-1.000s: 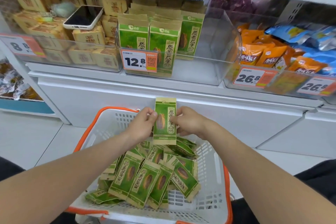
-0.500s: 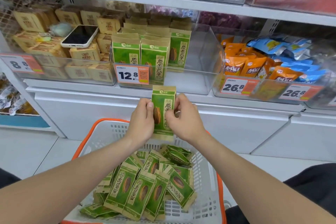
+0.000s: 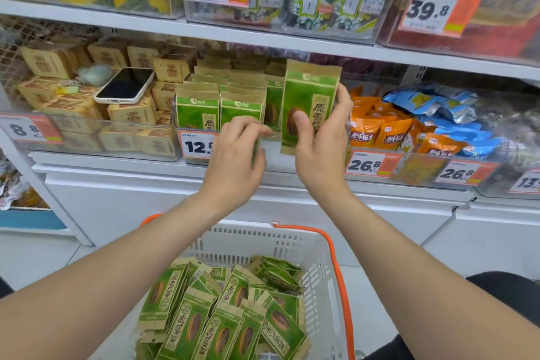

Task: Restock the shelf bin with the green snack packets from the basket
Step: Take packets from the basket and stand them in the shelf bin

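Green packet (image 3: 308,102) upright, clamped in my right hand (image 3: 321,152) at the right end of the bin (image 3: 273,152); my left hand (image 3: 235,155) slack, holding nothing, at the bin front; basket (image 3: 248,242) below the bin.

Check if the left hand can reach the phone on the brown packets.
Probably yes: the left hand sits at the front of the shelf bin, and the phone lies uncovered atop the next bin's brown packets.

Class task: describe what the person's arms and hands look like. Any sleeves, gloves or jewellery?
The left forearm and right forearm are bare; no sleeves show. The left hand and right hand wear no gloves, and no ring, watch or bracelet shows. Dark clothing shows at the lower right.
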